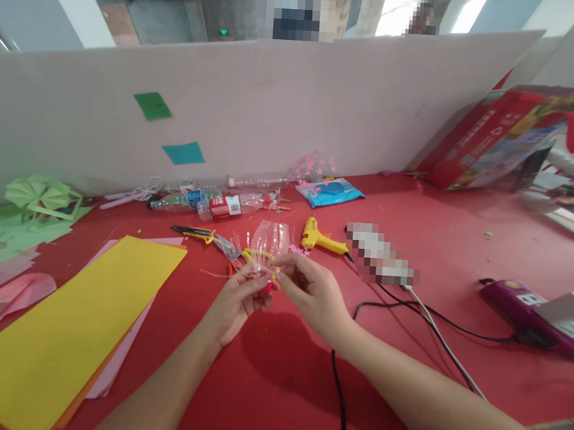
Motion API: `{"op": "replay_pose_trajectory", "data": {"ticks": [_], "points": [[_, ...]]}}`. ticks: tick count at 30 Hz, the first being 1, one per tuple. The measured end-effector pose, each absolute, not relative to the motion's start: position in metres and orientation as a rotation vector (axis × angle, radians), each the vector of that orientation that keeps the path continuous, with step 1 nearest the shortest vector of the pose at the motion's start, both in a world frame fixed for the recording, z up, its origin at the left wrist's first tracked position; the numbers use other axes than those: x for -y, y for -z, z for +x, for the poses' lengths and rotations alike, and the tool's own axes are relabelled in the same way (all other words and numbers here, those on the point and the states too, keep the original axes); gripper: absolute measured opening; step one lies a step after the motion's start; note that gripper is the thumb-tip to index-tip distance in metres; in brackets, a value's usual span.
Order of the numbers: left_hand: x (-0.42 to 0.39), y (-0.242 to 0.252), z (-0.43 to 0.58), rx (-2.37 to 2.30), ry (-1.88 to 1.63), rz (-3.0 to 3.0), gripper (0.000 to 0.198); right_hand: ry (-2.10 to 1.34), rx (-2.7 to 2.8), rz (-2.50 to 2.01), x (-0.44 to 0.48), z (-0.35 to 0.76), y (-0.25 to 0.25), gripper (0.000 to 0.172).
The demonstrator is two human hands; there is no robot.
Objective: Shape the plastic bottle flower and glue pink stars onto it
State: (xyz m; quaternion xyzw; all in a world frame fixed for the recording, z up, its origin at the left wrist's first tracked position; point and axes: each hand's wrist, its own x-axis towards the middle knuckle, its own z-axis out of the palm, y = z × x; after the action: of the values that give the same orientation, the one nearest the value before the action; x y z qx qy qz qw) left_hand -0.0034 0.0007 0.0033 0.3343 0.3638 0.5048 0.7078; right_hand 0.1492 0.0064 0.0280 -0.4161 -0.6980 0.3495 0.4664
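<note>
My left hand (237,299) is closed around a clear plastic bottle top (260,265), near its red cap (266,285). The plastic is cut into thin strips that fan out above the fingers. Close against it, my right hand (314,296) has thumb and forefinger pinched together at the strips; whatever lies between those fingertips is too small to make out. Just behind the hands is a clear curved bottle piece (275,235); I cannot tell whether it joins the held part. Scissors (227,245) with yellow handles lie partly hidden behind the strips.
A yellow glue gun (322,238) and its cord lie right of centre, near a blurred-out phone-like item (379,253). A utility knife (193,233), plastic bottles (226,205) and a blue wipes pack (334,192) lie farther back. Yellow paper (80,325) covers the left; a purple box-like item (529,311) sits right.
</note>
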Motion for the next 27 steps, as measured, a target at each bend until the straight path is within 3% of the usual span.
{"op": "replay_pose_trajectory", "data": {"ticks": [6,15,27], "points": [[0.000,-0.001,-0.002,-0.790,-1.088,0.731,0.023,-0.790,1.800,-1.033,-0.007,0.149,-0.026,0.006],[-0.002,-0.001,-0.005,-0.777,-1.098,0.692,0.020,-0.427,2.000,-0.905,-0.007,0.153,-0.021,0.016],[-0.002,-0.003,-0.005,-0.781,-1.121,0.661,0.022,-0.419,2.046,-0.851,-0.004,0.150,-0.016,0.019]]}}
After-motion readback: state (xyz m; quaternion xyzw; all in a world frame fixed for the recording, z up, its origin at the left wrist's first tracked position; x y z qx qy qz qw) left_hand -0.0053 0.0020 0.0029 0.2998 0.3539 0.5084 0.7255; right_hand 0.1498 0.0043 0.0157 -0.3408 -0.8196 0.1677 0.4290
